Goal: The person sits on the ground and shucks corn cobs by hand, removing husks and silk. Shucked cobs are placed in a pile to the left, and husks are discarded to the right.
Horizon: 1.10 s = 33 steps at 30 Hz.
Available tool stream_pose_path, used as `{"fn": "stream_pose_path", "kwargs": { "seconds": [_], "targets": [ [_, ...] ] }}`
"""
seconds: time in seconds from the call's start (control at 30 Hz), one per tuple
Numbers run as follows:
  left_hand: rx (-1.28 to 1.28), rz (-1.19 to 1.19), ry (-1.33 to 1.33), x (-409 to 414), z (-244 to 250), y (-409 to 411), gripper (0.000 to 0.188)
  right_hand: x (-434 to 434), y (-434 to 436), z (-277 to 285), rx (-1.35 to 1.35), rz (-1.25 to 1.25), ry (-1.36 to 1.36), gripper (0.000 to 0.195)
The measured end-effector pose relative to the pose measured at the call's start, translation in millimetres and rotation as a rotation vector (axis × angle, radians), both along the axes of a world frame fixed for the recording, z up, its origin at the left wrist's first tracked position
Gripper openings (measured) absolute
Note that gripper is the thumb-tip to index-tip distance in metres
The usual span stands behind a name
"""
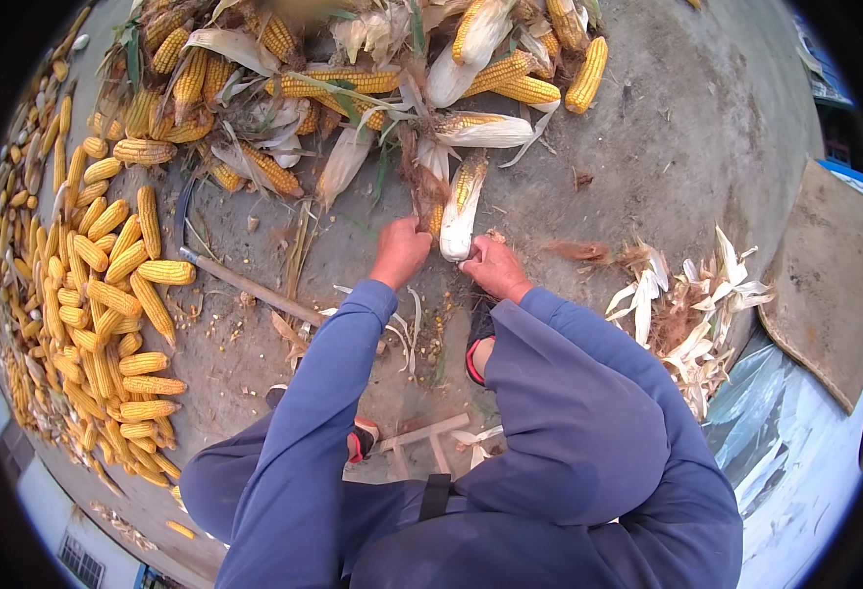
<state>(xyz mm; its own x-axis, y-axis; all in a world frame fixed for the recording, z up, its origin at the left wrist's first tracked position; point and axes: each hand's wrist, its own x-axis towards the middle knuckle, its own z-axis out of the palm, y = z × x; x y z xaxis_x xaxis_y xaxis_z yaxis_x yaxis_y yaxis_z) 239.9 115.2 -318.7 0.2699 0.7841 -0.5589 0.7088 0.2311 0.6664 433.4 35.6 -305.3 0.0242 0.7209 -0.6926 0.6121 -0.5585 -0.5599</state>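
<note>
My right hand point(496, 266) grips the stalk end of an ear of corn point(462, 210). Pale husk wraps that ear's lower part, while yellow kernels show towards its far end. Just left of it, the curled fingers of my left hand point(404, 250) close on a second ear point(436, 218), partly covered by brown silk. My fingertips hide part of this second ear. Beyond both hands lies a heap of ears with husks and silk, including a half-husked ear point(484, 131) and a bare-kernelled ear point(587, 75).
A large pile of husked corn point(100, 309) spreads along the left. A sickle with a wooden handle point(254, 288) lies on the concrete floor point(667, 169) by my left arm. Stripped husks point(685, 324) lie at right, near cardboard point(821, 287) and plastic sheeting point(777, 434).
</note>
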Motion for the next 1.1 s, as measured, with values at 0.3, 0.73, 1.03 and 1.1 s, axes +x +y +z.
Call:
{"fn": "stream_pose_path", "kwargs": {
  "seconds": [0.3, 0.73, 1.03, 1.1],
  "targets": [
    [0.183, 0.258, -0.051, 11.2, 21.5, 12.8, 0.037, -0.3, 23.6, 15.4, -0.132, -0.488, 0.397, 0.066],
    [-0.041, 0.142, -0.121, 9.6, 6.1, 6.0, 0.053, 2.9, 21.8, 15.6, -0.151, -0.404, 0.468, 0.054],
    [-0.344, -0.372, 0.063, -93.5, 25.6, -4.1, 0.049, -25.8, -35.3, 8.9, -0.442, 0.115, 0.716, 0.042],
    [0.001, -0.131, 0.147, -85.6, 31.6, 33.7, 0.045, -26.8, -36.5, 1.3, -0.443, 0.024, 0.695, 0.039]
  ]
}}
